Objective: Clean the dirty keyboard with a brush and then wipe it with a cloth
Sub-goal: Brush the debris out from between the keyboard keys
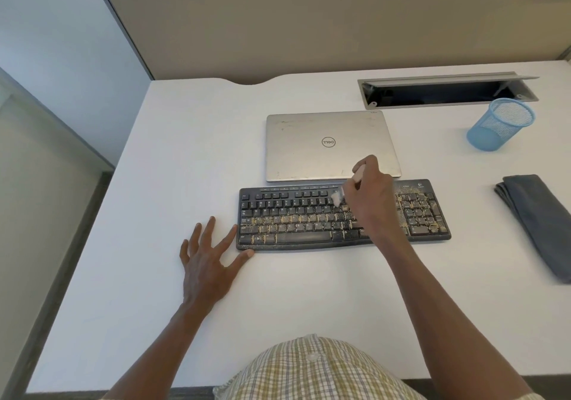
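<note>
A black keyboard [296, 223] lies in the middle of the white desk, its keys speckled with yellowish crumbs, thickest on the lower rows and the number pad. My right hand [369, 196] grips a small brush [337, 197] with a pale wooden handle; its white bristles touch the upper key rows right of centre. My left hand [210, 253] lies flat on the desk with fingers spread, index finger and thumb touching the keyboard's left end. A folded dark grey cloth [539, 223] rests at the desk's right side.
A closed silver laptop [321, 143] lies just behind the keyboard. A blue mesh pen cup [502, 124] stands at the back right, in front of an open cable tray [445, 94]. A beige partition [309, 29] backs the desk [191, 152].
</note>
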